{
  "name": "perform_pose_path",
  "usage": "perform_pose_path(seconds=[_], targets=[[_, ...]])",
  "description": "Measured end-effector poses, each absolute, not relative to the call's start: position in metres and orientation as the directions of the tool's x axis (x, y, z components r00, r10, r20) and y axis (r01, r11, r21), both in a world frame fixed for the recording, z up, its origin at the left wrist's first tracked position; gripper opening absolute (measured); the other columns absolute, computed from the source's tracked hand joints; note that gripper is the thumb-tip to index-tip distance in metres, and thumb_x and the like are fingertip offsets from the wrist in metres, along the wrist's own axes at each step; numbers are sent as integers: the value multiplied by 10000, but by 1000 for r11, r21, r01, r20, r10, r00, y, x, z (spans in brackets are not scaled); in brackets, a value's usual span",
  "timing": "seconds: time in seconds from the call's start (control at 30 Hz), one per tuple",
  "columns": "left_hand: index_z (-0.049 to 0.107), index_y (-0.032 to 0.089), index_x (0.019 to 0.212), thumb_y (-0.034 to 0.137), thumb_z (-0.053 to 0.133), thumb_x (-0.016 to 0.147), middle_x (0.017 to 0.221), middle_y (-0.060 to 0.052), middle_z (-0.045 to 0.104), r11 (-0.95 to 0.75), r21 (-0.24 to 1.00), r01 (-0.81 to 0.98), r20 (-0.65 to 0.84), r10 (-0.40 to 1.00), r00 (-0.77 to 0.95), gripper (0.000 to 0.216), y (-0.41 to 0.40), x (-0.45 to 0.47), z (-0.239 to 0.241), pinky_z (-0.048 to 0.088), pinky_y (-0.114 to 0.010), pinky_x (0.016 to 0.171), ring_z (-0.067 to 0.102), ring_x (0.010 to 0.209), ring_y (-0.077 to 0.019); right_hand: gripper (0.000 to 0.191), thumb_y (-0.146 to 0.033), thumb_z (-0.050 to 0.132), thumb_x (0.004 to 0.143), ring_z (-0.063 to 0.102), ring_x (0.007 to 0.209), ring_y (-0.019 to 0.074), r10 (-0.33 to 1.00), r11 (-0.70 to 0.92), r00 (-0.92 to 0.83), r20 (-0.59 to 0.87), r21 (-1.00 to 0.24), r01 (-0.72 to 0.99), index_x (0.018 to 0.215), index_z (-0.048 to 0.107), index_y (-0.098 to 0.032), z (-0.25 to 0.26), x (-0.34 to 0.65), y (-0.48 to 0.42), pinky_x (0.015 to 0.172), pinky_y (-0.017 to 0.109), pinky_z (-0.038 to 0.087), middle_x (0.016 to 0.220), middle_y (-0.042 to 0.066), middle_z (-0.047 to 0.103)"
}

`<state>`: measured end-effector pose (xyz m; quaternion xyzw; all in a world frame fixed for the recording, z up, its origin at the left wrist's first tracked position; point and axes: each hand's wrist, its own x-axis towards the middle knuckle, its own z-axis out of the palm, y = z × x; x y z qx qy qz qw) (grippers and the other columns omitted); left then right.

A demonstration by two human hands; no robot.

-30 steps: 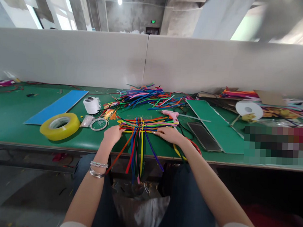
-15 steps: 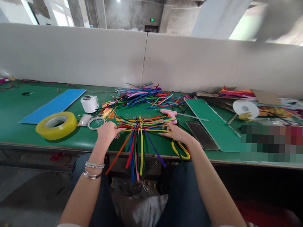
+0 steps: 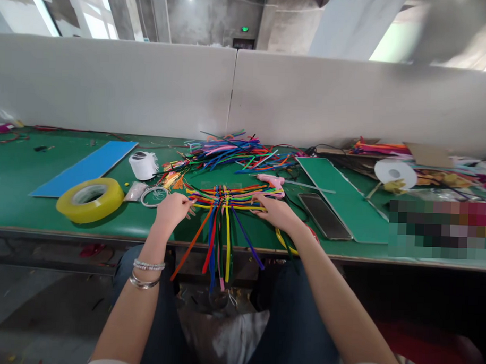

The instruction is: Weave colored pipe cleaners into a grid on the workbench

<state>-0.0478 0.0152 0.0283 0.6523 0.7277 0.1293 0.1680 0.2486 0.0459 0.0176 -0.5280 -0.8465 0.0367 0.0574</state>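
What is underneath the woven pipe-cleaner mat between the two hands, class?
The green work table shows through small gaps in the coloured pipe cleaners, whose loose ends hang past the table's edge. Anything beneath the tight weave is covered and cannot be seen.

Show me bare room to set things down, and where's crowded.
Bare green bench left of the blue board, and between the yellow tape roll and left hand. Crowded: the pipe cleaner pile behind the weave, up to the pink glue gun.

2 white partition panels (image 3: 111,87), behind a green workbench (image 3: 11,184), concrete pillars (image 3: 120,13), bright windows (image 3: 45,5), green exit sign (image 3: 244,29), concrete floor (image 3: 43,313)
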Motion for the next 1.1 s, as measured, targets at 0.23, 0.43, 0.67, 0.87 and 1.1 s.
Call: perform_pose_path(seconds=[0.23,0.43,0.67,0.87,1.1], targets=[[663,219,773,423,433,853,803,-43,701,168,321,932,-67,986,-154,318,11,-42,31,425,-259,631,637,811,-206,203,-253,511,839,603,878,215,861,509,-507,42,-46,860,1023,578,-200,16,237,47,712,285,413,1002,72,650],[641,225,842,467,495,816,922,-50,681,193,255,947,39,977,-210,284,11,-38,30,433,-290,680,619,870,-233,176,-194,485,846,535,1002,239,747,608,-651,134,257,751,961,617,-178,16,236,49,807,323,395,1008,105,604],[568,162,894,380,535,805,985,-118,603,111,208,972,307,936,-172,238,5,-32,28,417,-350,794,534,998,-287,205,-120,485,834,546,997,252,712,618,-685,152,328,715,946,653,-156,15,235,52,867,368,386,1019,126,633],[539,186,1026,278,442,860,1106,-87,582,-247,283,927,478,874,87,213,6,-4,24,338,-355,965,481,1105,-224,315,-149,562,790,568,1007,253,767,608,-624,148,140,781,1105,575,-160,23,230,42,883,359,396,1043,119,647],[435,205,1294,435,347,906,1384,-65,430,-547,251,799,298,829,474,460,6,37,-6,206,-394,1095,304,1317,-206,487,-110,595,737,559,1042,265,806,569,-579,124,108,815,1209,483,-150,21,230,42,888,359,402,1122,129,616]])
